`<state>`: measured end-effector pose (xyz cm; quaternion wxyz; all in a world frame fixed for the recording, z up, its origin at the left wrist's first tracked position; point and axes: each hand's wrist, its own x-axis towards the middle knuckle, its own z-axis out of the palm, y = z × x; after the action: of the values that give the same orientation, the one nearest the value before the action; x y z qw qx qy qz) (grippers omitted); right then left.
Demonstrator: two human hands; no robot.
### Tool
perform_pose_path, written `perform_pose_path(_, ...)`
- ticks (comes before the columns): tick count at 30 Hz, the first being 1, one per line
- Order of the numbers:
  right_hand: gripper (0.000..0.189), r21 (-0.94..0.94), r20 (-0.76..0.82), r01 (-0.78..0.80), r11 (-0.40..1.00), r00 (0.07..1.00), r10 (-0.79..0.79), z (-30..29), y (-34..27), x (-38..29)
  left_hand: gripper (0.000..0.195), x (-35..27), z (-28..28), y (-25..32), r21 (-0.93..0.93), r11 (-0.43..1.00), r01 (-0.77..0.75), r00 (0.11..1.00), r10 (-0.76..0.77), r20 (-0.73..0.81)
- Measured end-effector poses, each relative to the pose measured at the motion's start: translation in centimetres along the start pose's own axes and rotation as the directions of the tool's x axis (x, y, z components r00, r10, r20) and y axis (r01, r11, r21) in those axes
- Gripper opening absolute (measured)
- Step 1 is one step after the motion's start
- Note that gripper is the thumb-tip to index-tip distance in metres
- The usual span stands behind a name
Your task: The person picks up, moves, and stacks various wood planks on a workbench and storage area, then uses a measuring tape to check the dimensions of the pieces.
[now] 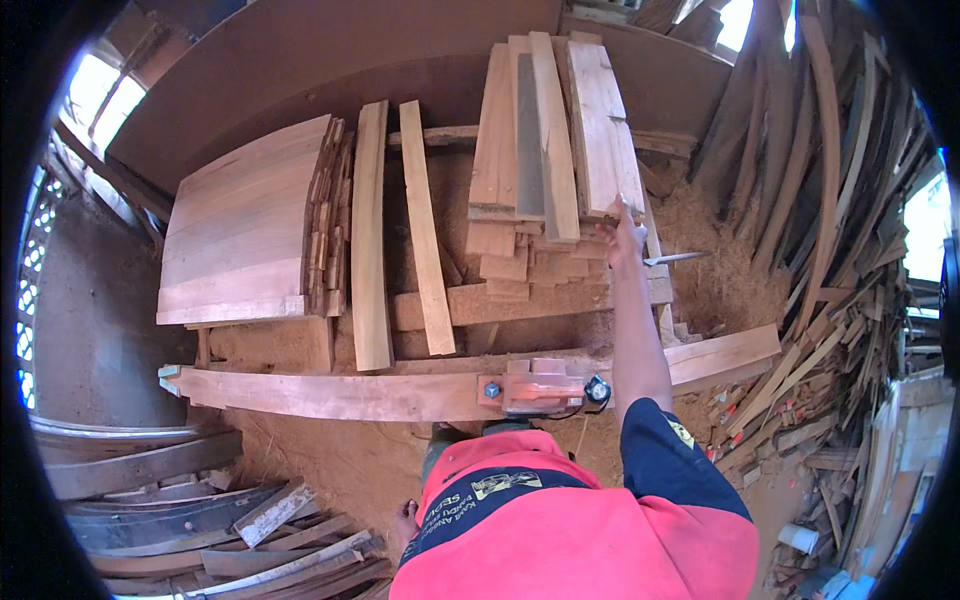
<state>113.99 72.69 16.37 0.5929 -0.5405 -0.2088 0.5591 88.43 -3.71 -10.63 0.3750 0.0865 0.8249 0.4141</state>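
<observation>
My right arm reaches forward, and my right hand (624, 238) grips the near end of a wide planed board (604, 135), a finger on its top face and others below its edge. That board lies on the right side of a stack of boards (495, 142). A narrower plank (553, 142) rests beside it on the stack. My left hand (406, 517) hangs low at my side, partly hidden by my shirt; nothing shows in it. Right in front of me, an orange power planer (532, 390) sits on a long beam (337, 396), with a small round black-and-blue object (598, 389) at its right end.
Left of the stack lie two separate planks (371, 232) (427, 232) and a pile of wide boards (244, 217). Timber leans at the right (817, 150). Offcuts (795, 405) and slats (300, 540) litter both sides. Sawdust (322, 465) covers the floor.
</observation>
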Motion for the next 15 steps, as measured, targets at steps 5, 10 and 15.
perform_pose_path(5, 0.081, -0.046, -0.058, 0.027, 0.999, 0.998, -0.029, -2.1, 0.6, -1.9, 0.029, 0.0, 1.5, 2.1, 0.02, 0.998, 0.061, 0.998, -0.061, 0.004)
perform_pose_path(10, 0.07, 0.052, 0.033, 0.043, 0.998, 0.998, -0.044, -6.3, 1.9, -5.2, 0.029, 0.7, 1.9, 2.9, 0.005, 0.999, 0.039, 0.999, -0.039, 0.005)
perform_pose_path(15, 0.046, 0.058, -0.004, 0.044, 0.997, 0.999, -0.044, -11.6, 2.2, -10.4, 0.036, 3.5, 2.9, 8.1, 0.051, 0.999, 0.017, 0.997, -0.021, 0.08)
